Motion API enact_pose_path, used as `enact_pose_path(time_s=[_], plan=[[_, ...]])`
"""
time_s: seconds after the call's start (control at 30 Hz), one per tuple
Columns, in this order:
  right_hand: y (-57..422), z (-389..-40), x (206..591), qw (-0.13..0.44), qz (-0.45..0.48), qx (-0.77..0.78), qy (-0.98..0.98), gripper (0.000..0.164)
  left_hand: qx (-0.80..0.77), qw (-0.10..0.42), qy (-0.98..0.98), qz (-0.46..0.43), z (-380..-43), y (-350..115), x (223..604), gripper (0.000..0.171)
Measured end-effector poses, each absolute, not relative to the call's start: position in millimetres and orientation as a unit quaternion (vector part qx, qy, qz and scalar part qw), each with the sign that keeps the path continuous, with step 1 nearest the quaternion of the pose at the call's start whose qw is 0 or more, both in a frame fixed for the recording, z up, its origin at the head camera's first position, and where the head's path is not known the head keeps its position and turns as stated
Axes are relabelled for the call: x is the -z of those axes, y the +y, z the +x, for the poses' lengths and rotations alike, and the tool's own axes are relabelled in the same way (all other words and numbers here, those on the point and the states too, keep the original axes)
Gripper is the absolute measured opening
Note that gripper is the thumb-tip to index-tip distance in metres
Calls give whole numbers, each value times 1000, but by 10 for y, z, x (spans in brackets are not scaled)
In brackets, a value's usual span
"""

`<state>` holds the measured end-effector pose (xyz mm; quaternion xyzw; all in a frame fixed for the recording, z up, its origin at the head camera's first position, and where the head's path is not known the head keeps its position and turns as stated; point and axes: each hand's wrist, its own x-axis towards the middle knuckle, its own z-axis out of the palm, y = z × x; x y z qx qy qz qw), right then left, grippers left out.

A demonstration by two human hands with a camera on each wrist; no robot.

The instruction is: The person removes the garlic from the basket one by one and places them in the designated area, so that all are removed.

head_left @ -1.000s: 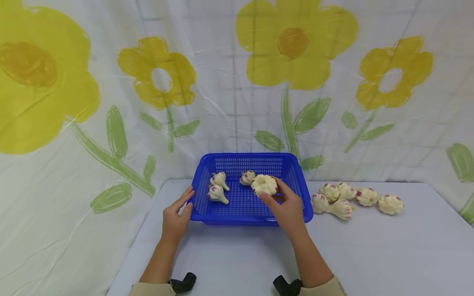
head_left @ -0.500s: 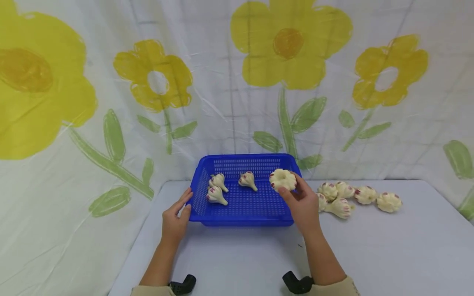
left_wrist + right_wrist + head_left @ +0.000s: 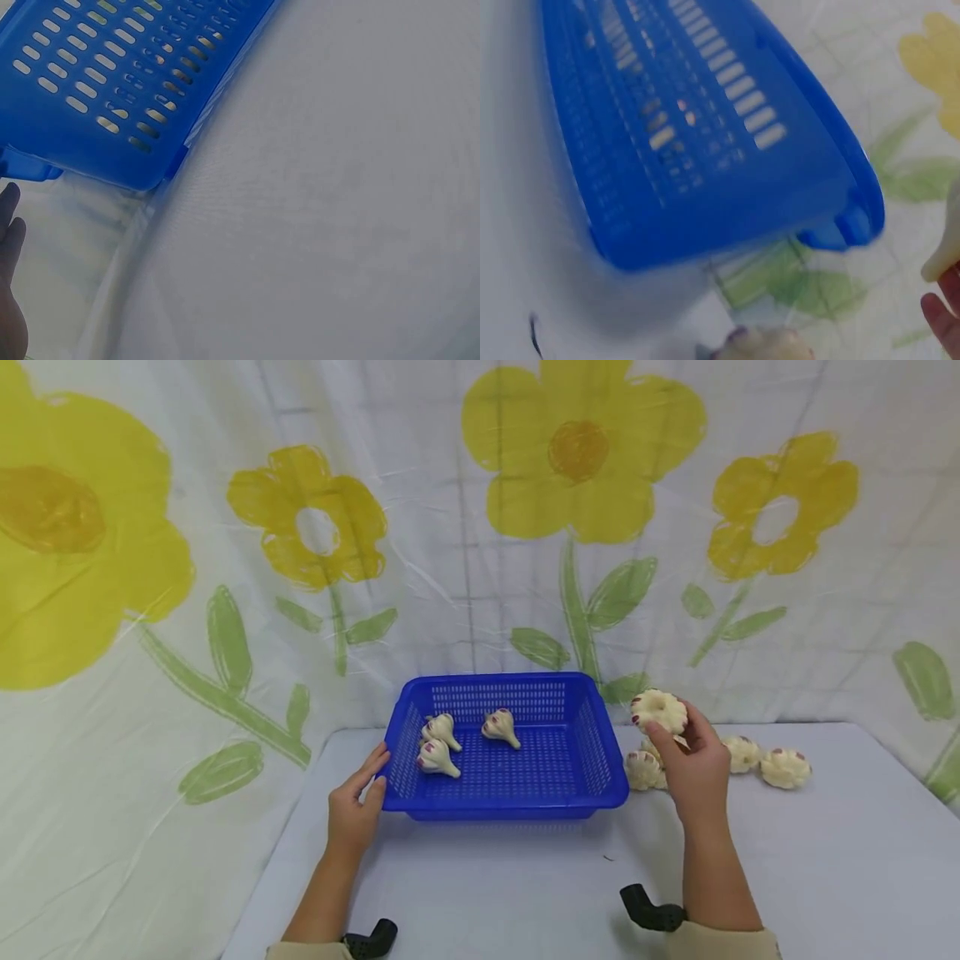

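Observation:
My right hand (image 3: 693,764) pinches a garlic bulb (image 3: 658,712) between thumb and fingers, held up just past the right end of a blue plastic basket (image 3: 506,812). Its hollowed underside faces the head camera; in the right wrist view only a pale edge of the bulb (image 3: 951,240) shows. With fairly straight fingers, my left hand (image 3: 356,810) rests against the basket's left rim. Inside the basket lie garlic bulbs: two together on the left (image 3: 437,757) and one (image 3: 500,727) nearer the middle.
Several more garlic bulbs (image 3: 785,768) lie on the white table (image 3: 525,885) right of the basket, some partly hidden behind my right hand. A small dark strand (image 3: 608,858) is on the tabletop. Behind hangs a flower-printed curtain (image 3: 435,527).
My right hand has carried the garlic bulb rightward, from over the basket to beyond its right rim, above the other bulbs. My left hand has stayed at the left rim.

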<state>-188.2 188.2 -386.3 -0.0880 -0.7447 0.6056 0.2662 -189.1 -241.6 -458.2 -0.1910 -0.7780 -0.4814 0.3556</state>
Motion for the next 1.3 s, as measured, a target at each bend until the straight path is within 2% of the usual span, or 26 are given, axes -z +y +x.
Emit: enact_pose_path(time_s=[0.23,0.53,0.7,1.03,1.3], plan=[[2281,-1860,3896,227,-184,-606,-740,65,483,350,-781,-188,-1996,-2499,4756,35],[2570,-1907,4137,245,-294,-640,-667,67,476,360,-783,-175,-1914,-2451,4639,34],[2718,-1869,4270,220,-340,-616,-676,70,475,340,-794,-167,-1965,-2498,4729,35],[2889,-1865,4474,180,-380,-590,-689,72,481,325,-798,-162,-1989,-2510,4772,36],[2890,-1919,4573,161,-362,-551,-734,71,479,338,-793,-168,-2004,-2504,4768,36]])
